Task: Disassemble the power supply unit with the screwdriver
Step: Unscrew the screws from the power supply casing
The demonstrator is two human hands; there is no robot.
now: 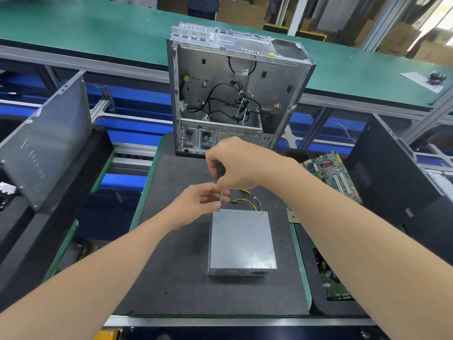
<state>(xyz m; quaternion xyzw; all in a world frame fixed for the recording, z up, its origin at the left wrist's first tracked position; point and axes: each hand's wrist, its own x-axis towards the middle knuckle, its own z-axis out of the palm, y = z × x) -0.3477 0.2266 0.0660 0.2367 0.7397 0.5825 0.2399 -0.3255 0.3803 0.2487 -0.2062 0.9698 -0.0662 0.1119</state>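
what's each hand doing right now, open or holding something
Left hand: pinches the screwdriver shaft, at the far left corner of the power supply unit.
Right hand: grips the screwdriver's black handle.
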